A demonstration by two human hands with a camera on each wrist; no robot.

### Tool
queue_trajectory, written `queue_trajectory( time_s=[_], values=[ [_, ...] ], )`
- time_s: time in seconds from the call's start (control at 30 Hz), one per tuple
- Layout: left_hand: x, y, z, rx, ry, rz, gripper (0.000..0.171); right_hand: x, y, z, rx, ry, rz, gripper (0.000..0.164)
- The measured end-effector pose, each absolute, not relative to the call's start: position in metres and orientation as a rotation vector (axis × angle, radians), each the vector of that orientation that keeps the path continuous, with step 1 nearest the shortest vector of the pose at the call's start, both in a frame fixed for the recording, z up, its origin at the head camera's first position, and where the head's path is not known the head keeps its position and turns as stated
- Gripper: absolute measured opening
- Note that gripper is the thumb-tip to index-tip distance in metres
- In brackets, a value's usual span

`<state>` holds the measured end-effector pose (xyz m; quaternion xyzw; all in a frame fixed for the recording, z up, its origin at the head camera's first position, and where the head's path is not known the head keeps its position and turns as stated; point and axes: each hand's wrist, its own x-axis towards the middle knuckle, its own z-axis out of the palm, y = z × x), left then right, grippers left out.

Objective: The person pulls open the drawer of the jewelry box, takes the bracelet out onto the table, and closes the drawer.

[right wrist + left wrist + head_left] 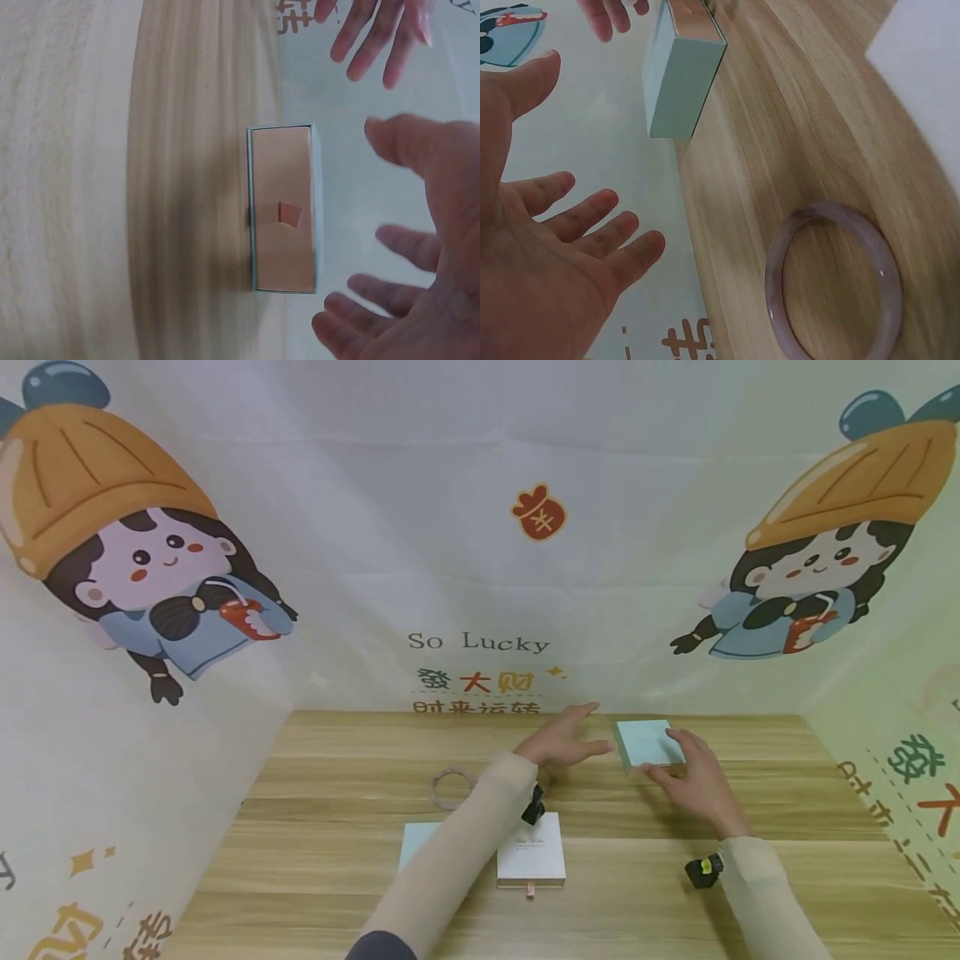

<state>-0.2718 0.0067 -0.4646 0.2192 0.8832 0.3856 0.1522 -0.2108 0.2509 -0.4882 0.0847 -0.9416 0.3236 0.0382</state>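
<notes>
A light-teal drawer box [647, 743] rests on the table near the back wall. Its pink drawer front [281, 251] has a small ribbon tab [289, 214], seen in the right wrist view. My right hand [701, 783] hovers at the box's right side, thumb and fingers spread, with a gap to the box in the right wrist view. To the left of the box, my left hand [558, 745] is stretched out with straight fingers and holds nothing. A pale lilac bangle [780, 277] lies on the wood, in the head view beside the left forearm.
In front of the left wrist lies a white box [531, 860] with a pink tab at its near side. Another light-teal box [416, 842] is partly covered by the left forearm. A printed cloth wall [360, 610] borders the wooden table [630, 902] at the back.
</notes>
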Motion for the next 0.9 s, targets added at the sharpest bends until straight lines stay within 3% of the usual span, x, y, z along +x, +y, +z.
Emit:
queue_trajectory(
  time_s=[0.43,0.9],
  values=[
    [-0.288,0.051,-0.476,0.626,2.583,0.954,0.072,-0.213,0.263,-0.5,-0.026,-2.938,1.284,0.09],
    [-0.3,0.072,-0.486,0.546,2.624,0.794,0.07,-0.215,0.26,-0.513,-0.147,-2.87,1.272,0.07]
  ],
)
